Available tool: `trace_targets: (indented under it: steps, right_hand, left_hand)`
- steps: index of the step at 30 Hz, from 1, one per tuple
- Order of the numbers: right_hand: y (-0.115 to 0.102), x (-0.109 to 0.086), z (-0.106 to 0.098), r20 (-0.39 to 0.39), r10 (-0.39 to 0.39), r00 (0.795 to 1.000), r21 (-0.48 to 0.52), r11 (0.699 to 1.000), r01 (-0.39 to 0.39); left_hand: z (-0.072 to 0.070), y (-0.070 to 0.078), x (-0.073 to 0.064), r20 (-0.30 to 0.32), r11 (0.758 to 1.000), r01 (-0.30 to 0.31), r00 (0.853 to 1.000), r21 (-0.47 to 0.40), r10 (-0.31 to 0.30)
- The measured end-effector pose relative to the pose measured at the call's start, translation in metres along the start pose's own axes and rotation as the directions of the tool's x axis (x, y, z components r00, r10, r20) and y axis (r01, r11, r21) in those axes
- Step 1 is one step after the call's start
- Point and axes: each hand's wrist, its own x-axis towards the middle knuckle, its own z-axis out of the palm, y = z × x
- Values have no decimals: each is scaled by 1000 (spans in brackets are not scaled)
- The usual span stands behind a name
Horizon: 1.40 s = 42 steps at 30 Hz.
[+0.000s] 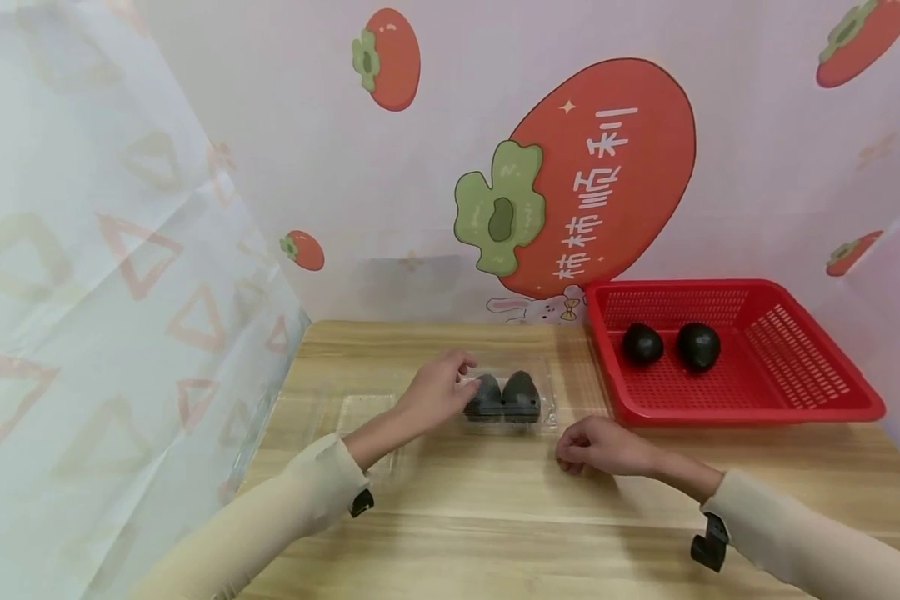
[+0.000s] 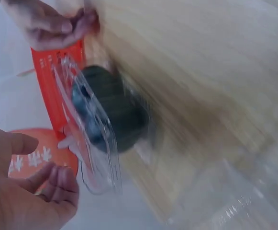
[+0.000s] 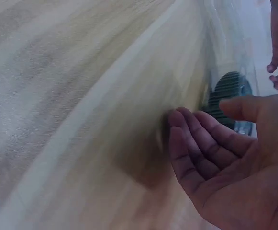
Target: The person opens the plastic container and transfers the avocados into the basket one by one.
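Two dark green avocados (image 1: pixel 521 393) sit side by side in a clear plastic box (image 1: pixel 551 417) in the middle of the wooden table. My left hand (image 1: pixel 437 392) is at the box's left side, its fingers loosely bent over that edge. In the left wrist view that hand (image 2: pixel 31 184) shows a gap between thumb and fingers, with nothing held. To the right of the box, my right hand (image 1: pixel 606 446) hovers low over the table. The right wrist view shows its fingers (image 3: pixel 203 143) loosely curled, palm bare, with an avocado (image 3: pixel 230 91) behind them.
A red plastic basket (image 1: pixel 750 415) stands at the back right with two more avocados (image 1: pixel 698 347) in it. Another clear plastic tray (image 1: pixel 367 404) lies to the left, partly behind my left forearm. A printed sheet (image 1: pixel 420 192) hangs along the table's back edge.
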Motion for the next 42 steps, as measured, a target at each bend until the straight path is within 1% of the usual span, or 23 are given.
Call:
trace_targets:
  steps: [2,4,6,8,11,13,15,17,19,22,23,24,26,28,30,32,34,37,39,40,42]
  right_hand:
    - [-8,0,-2,28,-58,998,-78,995,60]
    - [-15,1,-4,38,-103,994,-165,980,108]
    - [-23,2,-4,33,-147,989,-252,956,151]
    - [-30,3,-4,19,-189,982,-335,924,184]
    - [-41,3,-3,1,-244,970,-442,870,219]
    - [-48,3,-3,-4,-269,963,-499,835,231]
    - [-56,4,-2,-7,-292,956,-545,803,242]
    - [-62,6,0,-8,-324,946,-596,761,256]
    - [-68,9,2,-8,-375,927,-649,707,281]
    - [-74,15,6,-3,-451,892,-717,623,313]
    - [-76,18,7,1,-472,882,-730,602,323]
    - [-79,22,8,4,-488,873,-739,587,331]
    - [-82,27,9,8,-503,864,-747,571,339]
    - [-86,33,10,9,-509,861,-748,568,343]
    - [-89,38,11,8,-508,861,-744,572,345]
    - [-90,43,12,7,-505,863,-745,573,342]
    - [-91,48,13,6,-505,863,-743,576,342]
    - [-91,55,15,5,-505,863,-742,577,342]
    - [-90,61,17,4,-516,856,-743,571,348]
    - [-90,63,18,4,-521,853,-747,566,349]
    - [-89,69,21,6,-532,847,-758,550,351]
  left_hand:
    - [-5,-5,-3,-8,1000,25,1000,0,-25]
    - [-9,-10,-5,3,999,52,999,-3,-52]
    - [-13,-13,-8,22,996,84,996,-7,-83]
    - [-16,-17,-10,43,992,121,992,-28,-120]
    - [-18,-23,-12,73,983,174,983,-58,-170]
    - [-20,-27,-14,104,972,220,972,-86,-211]
    - [-22,-29,-16,142,958,269,957,-98,-254]
    - [-24,-29,-18,181,941,320,937,-109,-298]
    - [-25,-29,-20,210,926,360,920,-117,-331]
    - [-26,-28,-21,243,912,386,906,-140,-347]
    - [-26,-27,-22,255,907,392,903,-154,-346]
    - [-26,-27,-22,267,902,398,899,-167,-348]
    - [-26,-26,-24,299,888,415,888,-197,-349]
    - [-25,-26,-25,331,874,432,877,-223,-348]
    - [-24,-27,-26,361,851,454,865,-263,-349]
    - [-22,-29,-26,395,818,479,852,-320,-344]
    - [-20,-32,-26,427,768,511,837,-387,-342]
    - [-16,-35,-28,470,699,555,814,-451,-342]
    - [-15,-36,-28,493,674,574,800,-465,-342]
    - [-14,-37,-29,503,668,582,794,-465,-342]
    - [-12,-37,-30,526,645,602,779,-471,-342]
